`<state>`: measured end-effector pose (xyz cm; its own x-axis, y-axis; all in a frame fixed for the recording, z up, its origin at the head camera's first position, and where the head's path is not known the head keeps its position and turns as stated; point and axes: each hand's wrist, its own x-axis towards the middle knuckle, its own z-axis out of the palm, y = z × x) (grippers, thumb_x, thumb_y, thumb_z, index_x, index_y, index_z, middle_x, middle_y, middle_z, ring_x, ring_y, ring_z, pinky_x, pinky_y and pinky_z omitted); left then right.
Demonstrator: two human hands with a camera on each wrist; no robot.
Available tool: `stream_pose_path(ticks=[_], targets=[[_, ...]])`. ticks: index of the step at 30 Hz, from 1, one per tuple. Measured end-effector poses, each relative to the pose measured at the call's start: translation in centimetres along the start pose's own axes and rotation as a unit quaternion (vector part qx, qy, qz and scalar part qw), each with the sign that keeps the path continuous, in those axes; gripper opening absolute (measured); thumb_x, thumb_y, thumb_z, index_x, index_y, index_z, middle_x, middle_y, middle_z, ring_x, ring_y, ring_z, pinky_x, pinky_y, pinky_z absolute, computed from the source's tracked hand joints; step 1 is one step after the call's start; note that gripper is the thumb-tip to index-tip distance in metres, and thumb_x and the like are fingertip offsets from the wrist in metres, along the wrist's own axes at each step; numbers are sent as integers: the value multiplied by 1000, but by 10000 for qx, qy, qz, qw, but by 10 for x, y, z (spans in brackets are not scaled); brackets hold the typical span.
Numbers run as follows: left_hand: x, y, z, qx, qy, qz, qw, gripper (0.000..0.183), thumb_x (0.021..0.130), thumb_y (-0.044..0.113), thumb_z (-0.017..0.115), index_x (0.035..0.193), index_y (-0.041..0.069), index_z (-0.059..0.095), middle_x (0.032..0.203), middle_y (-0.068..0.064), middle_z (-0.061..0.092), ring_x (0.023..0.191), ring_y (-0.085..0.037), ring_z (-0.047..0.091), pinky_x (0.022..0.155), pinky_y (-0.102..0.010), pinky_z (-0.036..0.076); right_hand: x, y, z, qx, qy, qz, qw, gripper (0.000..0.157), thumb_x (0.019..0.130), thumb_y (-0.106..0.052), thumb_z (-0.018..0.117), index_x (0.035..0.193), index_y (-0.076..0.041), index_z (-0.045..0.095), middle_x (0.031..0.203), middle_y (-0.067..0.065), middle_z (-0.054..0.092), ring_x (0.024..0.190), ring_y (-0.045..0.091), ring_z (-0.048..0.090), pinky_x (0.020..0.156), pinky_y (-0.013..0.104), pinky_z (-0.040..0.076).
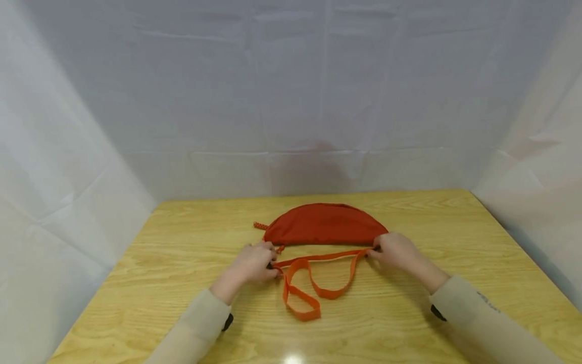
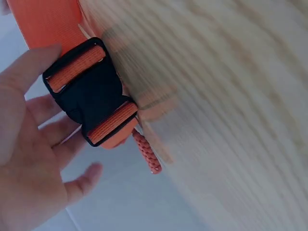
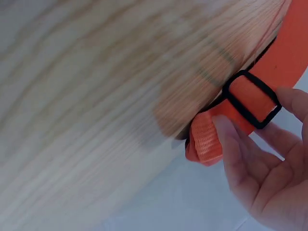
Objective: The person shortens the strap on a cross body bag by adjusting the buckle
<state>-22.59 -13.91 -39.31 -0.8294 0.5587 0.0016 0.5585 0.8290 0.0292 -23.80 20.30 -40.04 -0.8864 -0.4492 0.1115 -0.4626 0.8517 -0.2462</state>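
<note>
A red half-moon waist bag (image 1: 325, 225) lies flat on the table, curved edge away from me. Its orange strap (image 1: 334, 293) loops loosely in front of it. With thumb and fingers, my left hand (image 1: 256, 263) holds the black side-release buckle (image 2: 94, 91), which is clipped together, near the bag's left end. At the right end my right hand (image 1: 396, 250) pinches the strap by its black slider (image 3: 243, 109), thumb on one side and fingers on the other. Between both hands a length of strap runs nearly straight along the bag's lower edge.
A patterned cord pull (image 1: 260, 225) sticks out at the bag's upper left. The wooden table (image 1: 182, 303) is bounded by white sheeting (image 1: 295, 101) at the back and both sides.
</note>
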Motion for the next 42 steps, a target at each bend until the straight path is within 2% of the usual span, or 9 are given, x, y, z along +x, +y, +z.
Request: stream_pose_path(ticks=[5, 8, 11, 15, 18, 21, 25, 36, 42], targets=[[1, -6, 1, -24, 145, -562, 9983, 44, 74, 44, 67, 101, 9, 64, 126, -13, 43, 117, -29, 34, 84, -52, 32, 2, 1, 1, 631, -221, 50, 9977, 11, 79, -10, 63, 81, 0, 67, 74, 6, 62, 53, 8, 47, 50, 26, 41], [2, -11, 4, -160, 97, -759, 9969, 53, 73, 47, 67, 108, 7, 62, 131, -15, 38, 121, -31, 30, 87, -56, 29, 3, 5, 2, 1010, -283, -58, 9945, 12, 77, -6, 64, 84, 2, 67, 79, 9, 63, 57, 8, 51, 54, 27, 44], [1, -15, 8, -350, 37, -791, 9962, 54, 73, 47, 66, 109, 7, 62, 128, -12, 43, 117, -29, 37, 86, -54, 33, 4, 7, 3, 1171, -290, -158, 9926, 8, 77, -10, 67, 76, -2, 68, 69, 3, 61, 52, 8, 48, 51, 26, 42], [1, -18, 9, -681, 91, -621, 9957, 43, 73, 41, 69, 97, 6, 62, 104, -7, 56, 90, -21, 53, 72, -39, 44, 5, 8, 5, 1216, -225, -210, 9921, 12, 76, -16, 69, 67, -8, 67, 57, -4, 55, 45, 6, 40, 46, 23, 36], [1, -21, 9, -1030, 180, -325, 9940, 35, 73, 34, 71, 90, 5, 62, 91, -4, 57, 77, -16, 53, 66, -32, 45, 4, 10, 5, 1243, -127, -330, 9916, 8, 76, -13, 68, 73, -6, 69, 64, -2, 60, 50, 5, 44, 49, 24, 39], [-1, -25, 8, -1331, 219, -54, 9909, 33, 74, 28, 70, 93, 1, 63, 93, -6, 58, 80, -18, 55, 70, -32, 46, 3, 12, 5, 1274, -65, -500, 9906, 11, 77, -11, 67, 82, -2, 70, 76, 4, 65, 59, 8, 53, 54, 25, 43], [-4, -32, 8, -1640, 208, 11, 9862, 36, 75, 24, 70, 100, -1, 62, 95, -8, 58, 83, -18, 54, 72, -32, 46, 1, 16, 4, 1416, -70, -640, 9878, 21, 77, -14, 67, 91, 2, 69, 84, 9, 66, 70, 12, 59, 60, 25, 46], [-7, -40, 3, -1907, 109, 244, 9813, 45, 74, 19, 69, 109, -6, 57, 104, -14, 58, 95, -26, 53, 82, -39, 43, -3, 19, 1, 1644, -402, -425, 9847, 34, 79, -19, 66, 103, 4, 64, 93, 13, 65, 56, 5, 46, 54, 23, 40], [-10, -43, 3, -2141, 6, 330, 9762, 45, 74, 13, 68, 111, -8, 55, 105, -16, 57, 98, -27, 53, 83, -40, 42, -4, 22, 1, 1710, -450, -494, 9830, 33, 79, -20, 67, 102, 4, 65, 92, 12, 65, 73, 13, 59, 61, 25, 47]])
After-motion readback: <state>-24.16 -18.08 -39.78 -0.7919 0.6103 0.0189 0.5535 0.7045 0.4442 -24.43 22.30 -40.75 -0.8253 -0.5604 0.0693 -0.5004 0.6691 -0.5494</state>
